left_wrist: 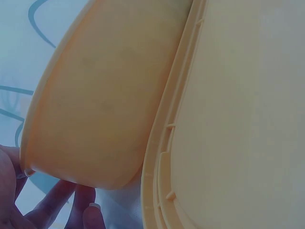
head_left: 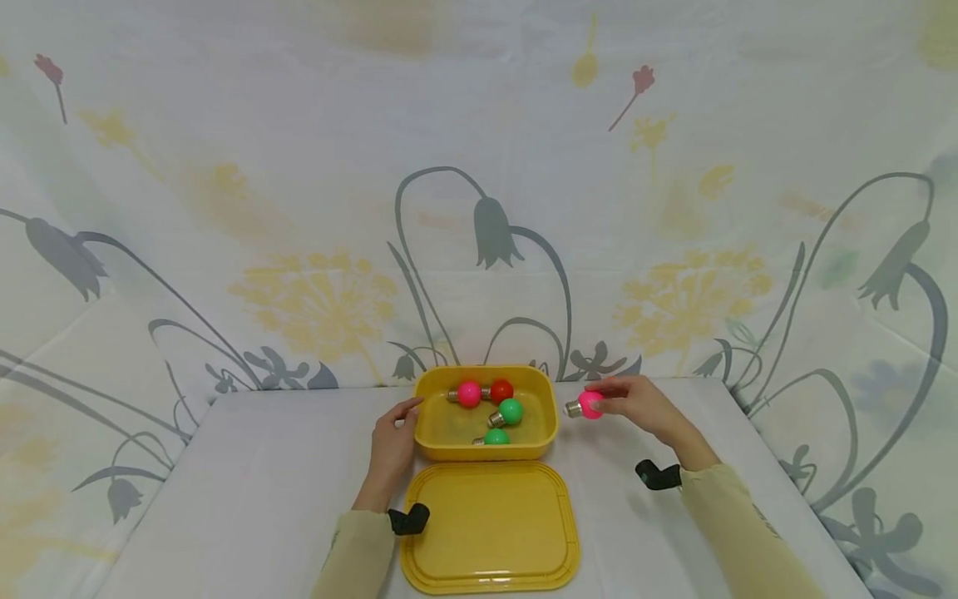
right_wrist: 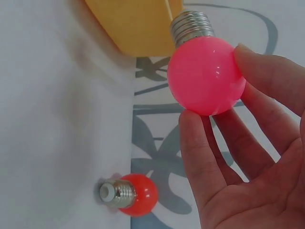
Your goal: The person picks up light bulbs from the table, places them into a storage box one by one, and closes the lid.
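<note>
My right hand [head_left: 636, 405] pinches a pink light bulb [right_wrist: 207, 76] by its round globe, just right of a yellow plastic box [head_left: 552, 416]. The bulb's silver screw base points toward the box. At the box's left end is my left hand [head_left: 392, 449], holding the rim, with fingertips [left_wrist: 83, 193] against the outer wall. Inside the box lie a pink bulb [head_left: 469, 393], a red bulb [head_left: 502, 391], a green bulb [head_left: 511, 411] and another green bulb [head_left: 497, 437] partly hidden by the front wall.
A yellow lid [head_left: 490, 528] lies flat in front of the box. In the right wrist view, a red bulb [right_wrist: 143, 194] lies on the white table; the right hand hides it from the head view. A flower-printed cloth [head_left: 479, 208] hangs behind the table.
</note>
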Demonstrator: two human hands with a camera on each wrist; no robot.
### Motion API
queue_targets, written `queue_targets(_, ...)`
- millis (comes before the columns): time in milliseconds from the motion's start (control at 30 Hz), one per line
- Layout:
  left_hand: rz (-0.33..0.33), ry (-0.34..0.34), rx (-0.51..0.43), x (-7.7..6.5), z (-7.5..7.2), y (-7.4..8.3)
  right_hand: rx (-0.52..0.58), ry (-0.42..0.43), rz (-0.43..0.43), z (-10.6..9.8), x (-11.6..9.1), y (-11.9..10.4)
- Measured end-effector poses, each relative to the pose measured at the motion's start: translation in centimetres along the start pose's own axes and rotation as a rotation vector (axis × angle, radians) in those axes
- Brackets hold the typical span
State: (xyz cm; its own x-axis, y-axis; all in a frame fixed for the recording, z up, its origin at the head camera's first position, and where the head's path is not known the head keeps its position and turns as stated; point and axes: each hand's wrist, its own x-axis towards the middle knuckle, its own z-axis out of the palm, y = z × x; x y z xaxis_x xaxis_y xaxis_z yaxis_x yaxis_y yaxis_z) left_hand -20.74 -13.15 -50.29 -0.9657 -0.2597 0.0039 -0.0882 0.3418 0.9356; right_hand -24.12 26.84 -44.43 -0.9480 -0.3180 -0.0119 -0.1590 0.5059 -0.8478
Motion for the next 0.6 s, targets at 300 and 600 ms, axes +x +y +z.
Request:
queue_targets(300,0.006,0.003,0.009,0.0,0.0,-0.1,-0.016,-0.026,-0.004,1.0,0.8,-0.8)
queue_targets(600,0.011,0.0,0.001,0.1,0.0,-0.2,0.026,-0.048,-0.048,1.7,1.3,-2.1)
